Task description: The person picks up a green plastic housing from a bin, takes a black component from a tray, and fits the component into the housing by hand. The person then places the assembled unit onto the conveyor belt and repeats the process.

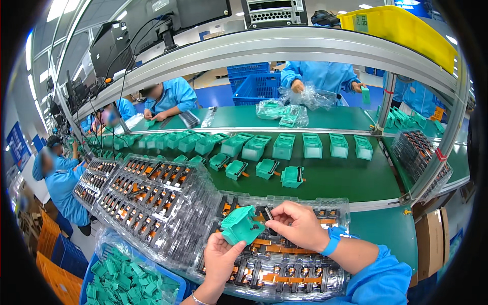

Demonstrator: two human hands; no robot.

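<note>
Over the clear parts tray [284, 264], my left hand [221, 259] grips a green housing [241, 224] while my right hand [300, 223] pinches a small black part [268, 214] at its opening. I judge seating is underway, apparently partway; next needs straight, aligned pressing.

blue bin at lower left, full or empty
Full: the blue bin is heaped with green housings up to its rim.

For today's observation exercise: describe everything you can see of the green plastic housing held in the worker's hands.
The green plastic housing is a small teal moulded piece, boxy and open-sided with thin walls, matt in look. It is tilted above a clear tray of black-and-orange parts. The left hand holds it from below; the right hand presses a small black part against its edge.
</note>
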